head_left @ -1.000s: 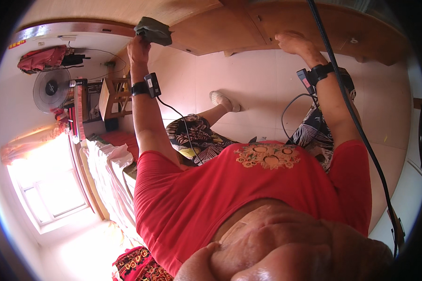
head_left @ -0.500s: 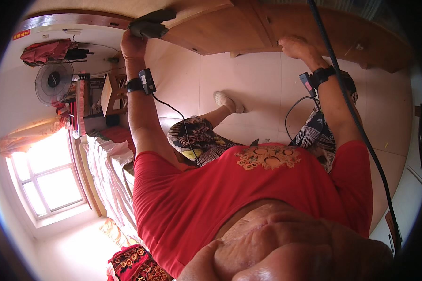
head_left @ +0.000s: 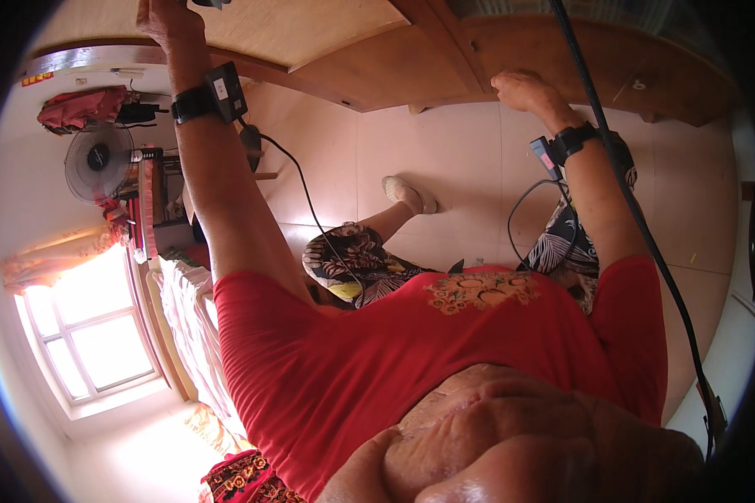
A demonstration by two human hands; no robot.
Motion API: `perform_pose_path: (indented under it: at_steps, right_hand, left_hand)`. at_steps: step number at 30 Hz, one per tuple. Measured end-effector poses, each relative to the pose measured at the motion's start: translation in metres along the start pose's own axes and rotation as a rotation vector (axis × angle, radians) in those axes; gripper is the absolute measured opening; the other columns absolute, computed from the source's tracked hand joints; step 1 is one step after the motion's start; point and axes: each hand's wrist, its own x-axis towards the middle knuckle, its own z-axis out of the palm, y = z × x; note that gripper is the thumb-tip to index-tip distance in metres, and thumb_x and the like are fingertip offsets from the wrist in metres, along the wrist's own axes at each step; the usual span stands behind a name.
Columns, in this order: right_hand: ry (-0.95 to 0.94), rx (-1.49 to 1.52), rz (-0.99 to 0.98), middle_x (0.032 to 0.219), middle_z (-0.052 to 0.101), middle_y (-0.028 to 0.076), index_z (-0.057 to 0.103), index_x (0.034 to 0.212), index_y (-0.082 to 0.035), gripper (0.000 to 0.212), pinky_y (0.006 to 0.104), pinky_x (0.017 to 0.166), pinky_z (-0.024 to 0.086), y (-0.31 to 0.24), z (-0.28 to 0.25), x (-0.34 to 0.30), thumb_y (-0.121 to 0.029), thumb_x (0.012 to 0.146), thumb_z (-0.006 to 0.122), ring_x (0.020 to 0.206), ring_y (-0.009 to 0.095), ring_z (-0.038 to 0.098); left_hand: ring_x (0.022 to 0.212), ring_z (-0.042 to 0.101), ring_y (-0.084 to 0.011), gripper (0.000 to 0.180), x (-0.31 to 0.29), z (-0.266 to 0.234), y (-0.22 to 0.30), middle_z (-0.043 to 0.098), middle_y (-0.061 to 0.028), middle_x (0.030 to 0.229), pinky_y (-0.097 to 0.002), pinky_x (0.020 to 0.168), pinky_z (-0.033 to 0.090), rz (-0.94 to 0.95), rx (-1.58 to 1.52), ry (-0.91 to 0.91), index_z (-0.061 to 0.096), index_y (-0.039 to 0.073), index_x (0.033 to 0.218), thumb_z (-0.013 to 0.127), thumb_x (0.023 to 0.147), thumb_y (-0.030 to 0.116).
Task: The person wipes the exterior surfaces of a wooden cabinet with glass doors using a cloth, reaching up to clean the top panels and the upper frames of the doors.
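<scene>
My left hand is raised to the upper edge of the view, against the light wooden panel of a cabinet. Its fingers are closed around a dark grey cloth, of which only a scrap shows; the rest lies outside the picture. My right hand stays low at the darker wooden front, near the post between two panels. Its fingers are curled in against the wood, and whatever they might hold is hidden. Each wrist carries a black strap with a small box and a cable.
A thick black cable hangs down at the right. My legs are bent beneath me over the pale tiled floor. To the left stand a fan, a bed with a striped cover and a bright window.
My left hand has moved up and to the left along the cabinet, taking the grey cloth mostly out of view. My right hand has hardly moved.
</scene>
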Motion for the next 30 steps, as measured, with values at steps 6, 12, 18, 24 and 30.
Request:
perform_pose_path:
  at_steps: [6,12,18,24,30]
  right_hand:
    - [-0.027,-0.041,-0.158,0.093,0.061,0.017,0.059,0.086,-0.002,0.016,0.0419,0.079,0.049,-0.022,-0.014,-0.014,-0.009,0.086,0.046,0.089,0.033,0.059]
    - [-0.116,-0.396,-0.164,0.097,0.065,0.02,0.062,0.087,-0.001,0.015,0.045,0.082,0.051,-0.046,-0.028,-0.029,-0.006,0.086,0.047,0.095,0.038,0.063]
    - [-0.169,-0.488,-0.125,0.102,0.066,0.02,0.063,0.092,-0.001,0.017,0.0435,0.085,0.05,-0.058,-0.04,-0.038,-0.006,0.086,0.047,0.1,0.036,0.062]
    - [-0.134,-0.413,-0.13,0.108,0.067,0.018,0.065,0.1,-0.001,0.024,0.0423,0.089,0.05,-0.052,-0.027,-0.029,-0.005,0.086,0.046,0.103,0.036,0.063]
    - [-0.095,-0.445,-0.184,0.103,0.067,0.019,0.064,0.096,-0.001,0.021,0.0436,0.085,0.051,-0.054,-0.038,-0.044,-0.003,0.085,0.045,0.1,0.036,0.063]
  left_hand:
    - [0.078,0.058,-0.0218,0.013,-0.029,0.042,-0.005,0.058,-0.0069,0.081,-0.0417,0.066,0.045,0.236,0.273,-0.112,0.055,0.005,0.082,0.066,0.083,0.012]
    - [0.066,0.051,-0.0351,0.026,-0.176,0.112,-0.013,0.05,-0.0145,0.071,-0.0442,0.06,0.042,0.719,0.436,-0.564,0.048,0.004,0.068,0.07,0.079,0.013]
    - [0.072,0.051,-0.0396,0.023,-0.186,0.104,-0.017,0.05,-0.0166,0.072,-0.0496,0.064,0.043,0.887,0.502,-0.5,0.048,0.006,0.068,0.07,0.074,0.009]
    - [0.113,0.054,-0.0399,0.042,-0.087,0.068,-0.016,0.058,-0.0257,0.122,-0.0445,0.099,0.042,0.742,0.722,-0.04,0.055,-0.003,0.125,0.062,0.092,0.023]
    - [0.119,0.05,-0.0391,0.062,-0.075,0.1,0.019,0.053,-0.0261,0.13,-0.0447,0.106,0.036,0.521,0.314,-0.029,0.041,-0.003,0.138,0.064,0.09,0.03]
